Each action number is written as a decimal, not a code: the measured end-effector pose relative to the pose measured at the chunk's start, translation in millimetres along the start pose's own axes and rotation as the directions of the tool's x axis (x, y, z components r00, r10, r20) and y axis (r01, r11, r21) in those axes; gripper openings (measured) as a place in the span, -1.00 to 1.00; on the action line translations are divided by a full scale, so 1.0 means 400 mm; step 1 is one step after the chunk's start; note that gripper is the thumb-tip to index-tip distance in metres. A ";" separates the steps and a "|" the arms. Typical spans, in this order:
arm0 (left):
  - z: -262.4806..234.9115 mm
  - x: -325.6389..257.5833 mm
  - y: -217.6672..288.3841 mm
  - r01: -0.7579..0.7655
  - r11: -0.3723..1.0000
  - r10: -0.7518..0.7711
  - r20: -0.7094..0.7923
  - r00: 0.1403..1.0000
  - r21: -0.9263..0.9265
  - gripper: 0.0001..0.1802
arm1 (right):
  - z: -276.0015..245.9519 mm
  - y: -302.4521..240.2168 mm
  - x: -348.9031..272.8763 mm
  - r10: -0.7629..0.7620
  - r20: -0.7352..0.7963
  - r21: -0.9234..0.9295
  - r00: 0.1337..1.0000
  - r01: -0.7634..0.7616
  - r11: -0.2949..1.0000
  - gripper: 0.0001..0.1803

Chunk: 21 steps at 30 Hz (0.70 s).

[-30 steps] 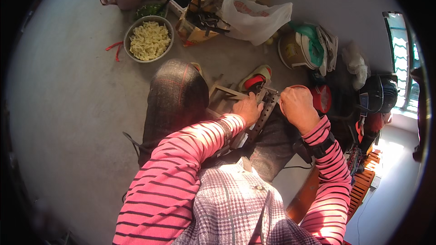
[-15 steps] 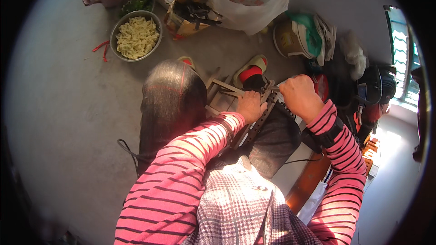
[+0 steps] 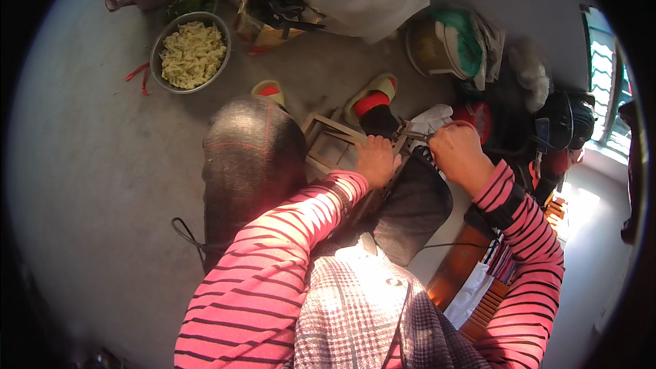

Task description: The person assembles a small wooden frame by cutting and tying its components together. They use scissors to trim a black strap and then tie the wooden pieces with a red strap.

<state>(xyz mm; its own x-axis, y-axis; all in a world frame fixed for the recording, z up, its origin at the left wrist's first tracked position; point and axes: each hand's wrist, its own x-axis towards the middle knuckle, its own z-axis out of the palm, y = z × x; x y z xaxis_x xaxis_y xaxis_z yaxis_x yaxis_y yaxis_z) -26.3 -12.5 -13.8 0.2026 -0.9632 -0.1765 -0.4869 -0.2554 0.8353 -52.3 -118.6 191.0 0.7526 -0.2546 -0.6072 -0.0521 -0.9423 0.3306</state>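
Note:
My left hand (image 3: 374,162) is wrapped over a dark bar (image 3: 380,195) that lies along my right thigh; its thumb and the bar's underside are hidden. To the left of the bar is a pale rectangular frame (image 3: 328,140), between my knees. My right hand (image 3: 459,149) is closed in a fist around a thin metal hand tool (image 3: 415,135), whose exact kind I cannot make out. The tool's tip meets the bar's far end, just past the fingers of my left hand.
A metal bowl (image 3: 154,61) of pale cut food stands on the floor ahead left. Beyond lie a white plastic bag (image 3: 372,14) and a cardboard box (image 3: 263,31). A bucket (image 3: 427,48) stands ahead right. By my right arm is an orange-brown wooden piece (image 3: 459,275); a black cable (image 3: 186,230) runs at left.
My right hand has shifted slightly right and nearer to me, with the tool still in it. My left hand stays on the bar. The pale frame shows more fully, and the view has tilted slightly.

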 end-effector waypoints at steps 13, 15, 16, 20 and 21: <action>0.000 0.000 0.004 0.028 1.000 -0.028 0.017 0.999 0.007 -0.53 | 0.071 -0.072 -0.084 0.221 -0.136 0.012 0.966 -0.222 0.975 -0.91; 0.001 -0.002 0.007 0.033 0.999 -0.033 0.002 0.999 0.003 -0.53 | 0.039 -0.061 -0.068 0.171 -0.063 0.000 0.983 -0.172 0.985 -0.88; 0.001 -0.003 0.007 0.038 0.999 -0.038 0.006 0.999 0.011 -0.53 | 0.028 -0.057 -0.053 0.182 -0.003 0.003 0.983 -0.182 0.983 -0.85; -0.004 -0.001 0.005 0.015 1.000 -0.015 0.005 1.000 0.002 -0.53 | 0.021 -0.049 -0.021 0.117 0.066 -0.010 0.991 -0.116 0.993 -0.87; -0.004 0.000 0.007 0.014 1.000 -0.014 -0.004 1.000 0.004 -0.53 | 0.034 -0.049 -0.017 0.170 0.081 0.011 0.982 -0.172 0.985 -0.86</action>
<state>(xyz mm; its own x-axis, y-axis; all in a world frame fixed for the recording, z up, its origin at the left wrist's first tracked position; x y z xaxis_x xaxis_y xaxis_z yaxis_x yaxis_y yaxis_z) -26.2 -13.0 -10.5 0.2133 -0.9591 -0.1862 -0.4878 -0.2696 0.8303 -65.2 -101.4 178.8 0.6770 -0.4280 -0.5987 -0.1879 -0.8871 0.4216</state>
